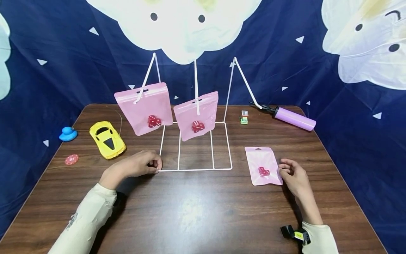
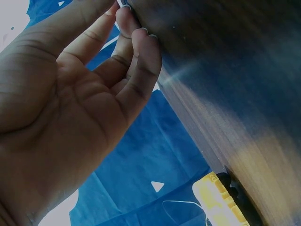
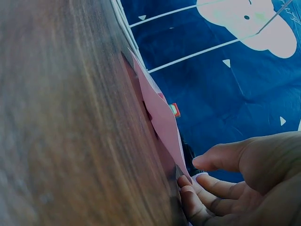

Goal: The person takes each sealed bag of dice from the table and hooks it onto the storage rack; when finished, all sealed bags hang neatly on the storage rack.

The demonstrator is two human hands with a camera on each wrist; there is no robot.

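At the front left corner of a white wire display rack [image 1: 195, 170], my left hand [image 1: 139, 164] pinches the wire between thumb and fingertips. The contact lies at the top edge of the left wrist view, partly cut off. Two pink zip bags, a left one [image 1: 139, 109] and a middle one [image 1: 187, 113], hang from the rack's hooks, red dice showing in each. A third pink bag [image 1: 253, 158] with red dice [image 1: 264, 171] lies on the table to the right. My right hand [image 1: 296, 176] touches its right edge with the fingertips, the thumb [image 3: 218, 157] standing apart.
The rack's right hook [image 1: 248, 83] carries no bag. On the left lie a yellow toy car [image 1: 108, 140], a blue rubber duck [image 1: 68, 134] and a red poker chip [image 1: 72, 159]. Behind the third bag are a small green toy [image 1: 244, 120] and a purple hand pump [image 1: 295, 119].
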